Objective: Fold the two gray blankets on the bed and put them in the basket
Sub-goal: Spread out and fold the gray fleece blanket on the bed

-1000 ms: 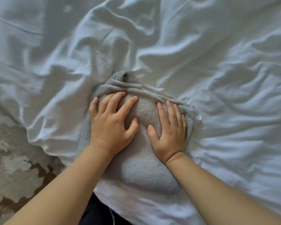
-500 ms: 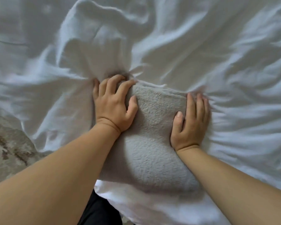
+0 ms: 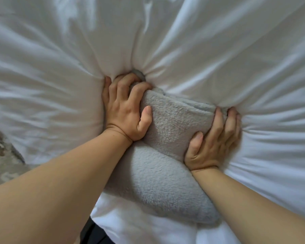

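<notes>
A folded gray fleece blanket (image 3: 167, 161) lies on the white bed sheet (image 3: 218, 59), near the bed's front edge. My left hand (image 3: 125, 110) grips its far left corner, fingers curled over the fold and thumb pressed on top. At the far right corner, my right hand (image 3: 213, 140) holds the blanket with fingers wrapped round its side and thumb on top. The blanket's far edge bulges up between the two hands. No second blanket and no basket are in view.
The white sheet is pulled into deep creases that radiate from the blanket. A patterned beige and brown rug (image 3: 2, 155) shows on the floor at the left, beyond the bed's edge. Dark clothing (image 3: 92, 233) shows at the bottom.
Both hands went from lying flat on top of the blanket to its far corners and curled round them. The blanket's far edge has bunched up and the sheet is drawn tighter.
</notes>
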{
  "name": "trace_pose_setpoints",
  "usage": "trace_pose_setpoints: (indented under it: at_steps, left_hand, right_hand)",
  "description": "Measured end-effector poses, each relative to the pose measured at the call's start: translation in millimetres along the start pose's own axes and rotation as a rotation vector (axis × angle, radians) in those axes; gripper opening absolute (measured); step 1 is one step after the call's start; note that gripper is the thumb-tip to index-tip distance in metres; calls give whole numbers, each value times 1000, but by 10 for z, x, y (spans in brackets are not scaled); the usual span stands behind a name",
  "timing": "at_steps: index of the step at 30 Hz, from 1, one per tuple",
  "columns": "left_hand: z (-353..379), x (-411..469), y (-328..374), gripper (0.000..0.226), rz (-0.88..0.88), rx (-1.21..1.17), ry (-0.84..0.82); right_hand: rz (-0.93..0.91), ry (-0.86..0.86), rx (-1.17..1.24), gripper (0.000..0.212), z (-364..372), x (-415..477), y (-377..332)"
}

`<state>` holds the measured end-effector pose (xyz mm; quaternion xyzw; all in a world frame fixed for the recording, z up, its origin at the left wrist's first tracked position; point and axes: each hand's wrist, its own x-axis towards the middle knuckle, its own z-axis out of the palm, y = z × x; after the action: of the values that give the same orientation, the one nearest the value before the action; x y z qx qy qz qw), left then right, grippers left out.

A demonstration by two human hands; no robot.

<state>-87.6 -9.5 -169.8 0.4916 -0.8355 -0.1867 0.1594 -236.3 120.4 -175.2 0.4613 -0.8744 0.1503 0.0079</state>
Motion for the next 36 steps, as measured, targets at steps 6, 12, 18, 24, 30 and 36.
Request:
trace_pose_setpoints:
  at_steps: [6,12,18,24,30,36]
  left_hand:
    - [-238,-33,146,53,-34,36,-30]
    - [-986,-31,548,43,-114,26,-111]
    - [-1506,-734,866,42,57,42,-268]
    - [-1343,-893,737,50,54,153,-351]
    - [-839,-880,490,48,142,95,-97]
    - [-257,-931,261,46,164,24,63]
  right_hand:
    - [23,41,46,62,-177,-9,-19]
    - [147,-308,62,64,-728,153,-155]
    - [241,-435,60,66,-1284,130,-409]
    - [-4,-351,45,69,-1532,-622,-626]
    - [-23,-198,29,67,-977,-773,-362]
    - [-114,16,46,67,-291,-844,-118]
